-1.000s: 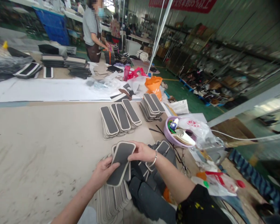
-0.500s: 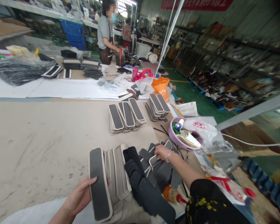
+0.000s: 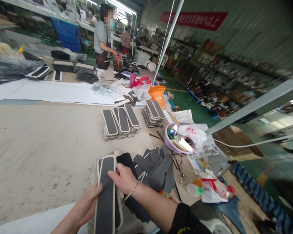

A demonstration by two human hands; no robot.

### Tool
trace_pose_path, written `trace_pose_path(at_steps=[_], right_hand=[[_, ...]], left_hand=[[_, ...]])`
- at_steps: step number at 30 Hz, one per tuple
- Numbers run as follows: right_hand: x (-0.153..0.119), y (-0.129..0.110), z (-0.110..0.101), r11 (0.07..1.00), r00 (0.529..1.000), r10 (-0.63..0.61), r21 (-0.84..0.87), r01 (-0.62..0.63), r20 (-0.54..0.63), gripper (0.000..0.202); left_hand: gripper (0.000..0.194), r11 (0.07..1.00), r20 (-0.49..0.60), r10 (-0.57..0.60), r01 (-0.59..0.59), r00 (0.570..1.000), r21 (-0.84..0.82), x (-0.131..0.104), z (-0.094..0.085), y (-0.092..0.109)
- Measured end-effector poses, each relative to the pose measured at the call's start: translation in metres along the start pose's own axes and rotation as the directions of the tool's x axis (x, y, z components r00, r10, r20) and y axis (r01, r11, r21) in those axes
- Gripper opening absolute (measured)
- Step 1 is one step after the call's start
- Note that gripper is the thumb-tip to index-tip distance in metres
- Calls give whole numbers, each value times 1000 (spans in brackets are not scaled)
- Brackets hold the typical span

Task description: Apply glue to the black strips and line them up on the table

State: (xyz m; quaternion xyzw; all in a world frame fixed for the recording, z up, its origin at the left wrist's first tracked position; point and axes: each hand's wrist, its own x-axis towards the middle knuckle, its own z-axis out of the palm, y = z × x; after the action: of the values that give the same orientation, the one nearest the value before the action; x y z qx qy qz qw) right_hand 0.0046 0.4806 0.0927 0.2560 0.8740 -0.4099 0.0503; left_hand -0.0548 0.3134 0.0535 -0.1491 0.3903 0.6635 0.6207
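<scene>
Soft, even daylight fills the hall, brightest from ceiling strip lights at the far end, which blow out to white. The table is evenly lit with only faint shadows. Wide-angle distortion bends the edges; the shelves at right smear with motion blur, and the corners darken.

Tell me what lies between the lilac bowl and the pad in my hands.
In the head view, a heap of loose dark grey strips lies between the lilac bowl and the pad, with scissors beside them.
</scene>
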Motion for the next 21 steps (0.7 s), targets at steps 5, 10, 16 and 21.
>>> trace_pose_path(at_steps=[5,10,16,21], right_hand=[[23,62,-32,985,990,-60,-151,79,125,18],[58,138,-76,946,952,18,-312,82,304,27],[74,173,-75,900,892,83,-418,124,445,22],[77,182,-74,891,893,128,-445,87,432,14]], left_hand=[[54,1000,-73,2,-1,997,16,-8,-7,-8],[52,997,-171,55,-63,984,-40,-11,-16,1],[49,996,-218,57,-69,974,-49,-10,-18,1],[48,996,-227,16,-36,974,-85,-4,-20,-7]])
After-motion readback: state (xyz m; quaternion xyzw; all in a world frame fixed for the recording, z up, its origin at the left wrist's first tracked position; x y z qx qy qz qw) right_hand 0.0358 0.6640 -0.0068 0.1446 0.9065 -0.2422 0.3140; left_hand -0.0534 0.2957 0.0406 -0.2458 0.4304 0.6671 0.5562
